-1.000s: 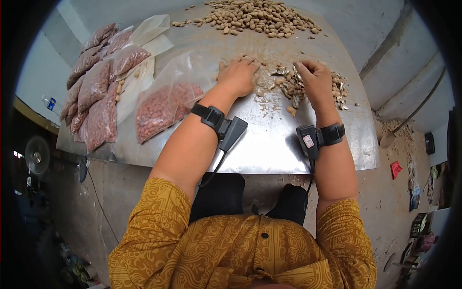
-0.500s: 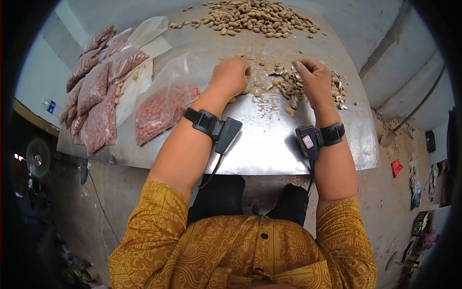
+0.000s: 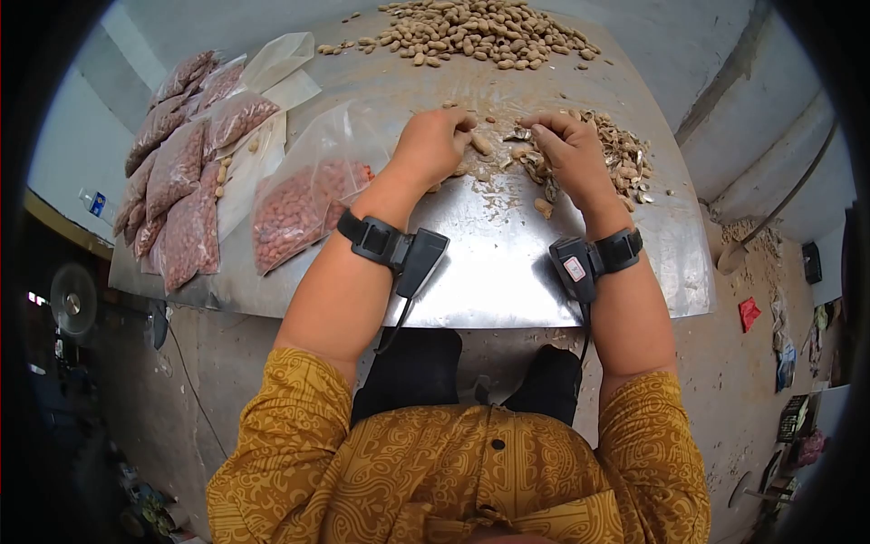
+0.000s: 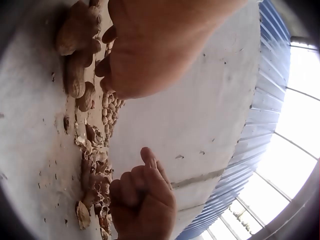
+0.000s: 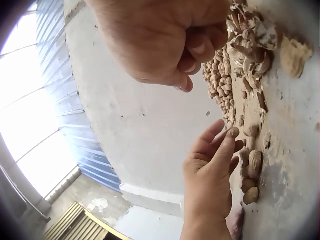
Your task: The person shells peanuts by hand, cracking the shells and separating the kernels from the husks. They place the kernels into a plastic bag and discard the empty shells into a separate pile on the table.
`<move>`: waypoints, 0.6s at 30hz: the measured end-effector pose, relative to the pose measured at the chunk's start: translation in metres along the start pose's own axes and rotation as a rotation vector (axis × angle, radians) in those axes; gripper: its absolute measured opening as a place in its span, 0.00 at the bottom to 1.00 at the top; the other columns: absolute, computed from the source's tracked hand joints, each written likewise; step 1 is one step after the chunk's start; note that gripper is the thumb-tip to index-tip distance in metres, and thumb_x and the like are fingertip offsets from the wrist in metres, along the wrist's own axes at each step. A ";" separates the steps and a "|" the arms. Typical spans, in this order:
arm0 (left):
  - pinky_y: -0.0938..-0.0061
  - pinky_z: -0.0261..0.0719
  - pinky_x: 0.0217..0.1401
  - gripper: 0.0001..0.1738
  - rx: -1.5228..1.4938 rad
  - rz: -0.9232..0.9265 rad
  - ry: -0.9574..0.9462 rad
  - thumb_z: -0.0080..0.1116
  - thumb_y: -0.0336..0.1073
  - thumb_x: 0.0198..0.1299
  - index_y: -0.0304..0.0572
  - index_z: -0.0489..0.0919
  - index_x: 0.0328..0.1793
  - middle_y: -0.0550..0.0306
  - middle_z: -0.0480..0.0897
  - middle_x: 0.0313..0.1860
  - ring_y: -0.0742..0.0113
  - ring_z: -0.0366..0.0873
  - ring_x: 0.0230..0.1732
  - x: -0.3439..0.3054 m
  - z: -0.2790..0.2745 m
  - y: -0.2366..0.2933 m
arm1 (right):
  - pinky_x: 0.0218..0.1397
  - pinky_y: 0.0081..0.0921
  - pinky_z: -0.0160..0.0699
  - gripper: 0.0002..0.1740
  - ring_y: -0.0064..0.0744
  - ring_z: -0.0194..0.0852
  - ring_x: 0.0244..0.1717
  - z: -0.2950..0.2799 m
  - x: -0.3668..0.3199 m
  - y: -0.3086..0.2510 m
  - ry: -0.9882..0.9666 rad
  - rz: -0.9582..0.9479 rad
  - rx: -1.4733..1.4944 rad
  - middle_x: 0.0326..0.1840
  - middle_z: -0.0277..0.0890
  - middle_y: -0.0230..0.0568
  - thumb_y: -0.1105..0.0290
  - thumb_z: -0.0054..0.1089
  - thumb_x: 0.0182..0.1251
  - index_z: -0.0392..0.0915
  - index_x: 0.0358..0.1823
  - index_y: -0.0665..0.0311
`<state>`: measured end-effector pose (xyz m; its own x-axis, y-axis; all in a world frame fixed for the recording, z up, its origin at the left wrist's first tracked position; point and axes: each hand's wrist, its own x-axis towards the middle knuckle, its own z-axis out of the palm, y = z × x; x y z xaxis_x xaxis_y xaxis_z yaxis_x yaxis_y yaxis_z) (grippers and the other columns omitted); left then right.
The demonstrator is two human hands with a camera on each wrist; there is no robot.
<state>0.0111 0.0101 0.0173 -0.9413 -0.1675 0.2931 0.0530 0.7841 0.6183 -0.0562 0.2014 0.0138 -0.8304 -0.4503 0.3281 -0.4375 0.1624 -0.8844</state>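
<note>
My left hand (image 3: 435, 145) rests on the metal table (image 3: 507, 272) beside a few whole peanuts (image 4: 75, 55). In the right wrist view, the left hand (image 5: 212, 175) pinches one small peanut (image 5: 232, 132) between thumb and fingertips. My right hand (image 3: 566, 154) lies a short way to its right, at the edge of a pile of broken shells (image 3: 625, 150). Its fingers are curled tight in the wrist views (image 5: 165, 35) (image 4: 142, 202), and nothing shows inside them. Crumbs and bits of shell lie between the two hands.
A heap of peanuts in their shells (image 3: 480, 32) lies at the table's far side. An open clear bag of red kernels (image 3: 304, 204) lies left of my left arm, with several filled bags (image 3: 177, 172) stacked beyond it. The table's near edge is over my knees.
My right hand moved left off the shell pile toward the left hand. My left hand drew back slightly and its fingers closed on a peanut.
</note>
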 end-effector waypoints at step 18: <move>0.83 0.77 0.40 0.18 -1.195 -0.084 -0.092 0.62 0.25 0.52 0.34 0.77 0.51 0.57 0.80 0.40 0.73 0.77 0.37 -0.004 0.017 0.013 | 0.30 0.13 0.66 0.11 0.13 0.67 0.28 0.009 -0.005 -0.007 -0.112 0.049 0.218 0.30 0.76 0.29 0.69 0.56 0.63 0.78 0.42 0.69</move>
<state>0.0102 0.0317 0.0115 -0.9743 -0.1097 0.1967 0.2204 -0.2848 0.9329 -0.0452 0.1946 0.0156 -0.8002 -0.5429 0.2547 -0.3025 -0.0015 -0.9532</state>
